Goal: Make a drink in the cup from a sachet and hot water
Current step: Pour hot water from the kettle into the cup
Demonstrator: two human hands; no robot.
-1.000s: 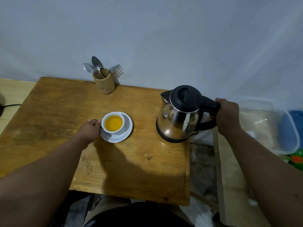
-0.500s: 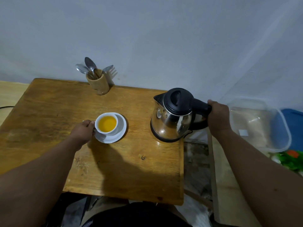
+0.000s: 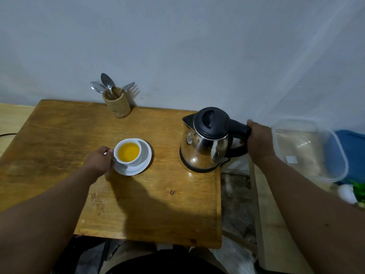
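Head view: cup filled, both hands engaged

Head view shows a worn rectangular wooden table set against a pale wall. Near the table's middle stands a small white ceramic cup, upright on a round white saucer and holding opaque orange-yellow liquid. The left hand is closed on the cup's handle side, fingers curled against the rim; the handle itself is hidden. To the right of the cup, well apart from it, a polished steel electric kettle with black lid and handle stands upright near the table's right edge. The right hand is wrapped firmly around the kettle's black handle. Behind the cup, at the table's far edge, a cylindrical wooden holder contains two metal spoons and a metal fork. Beyond the kettle, off the table, sits a clear plastic container. No sachet is discernible.
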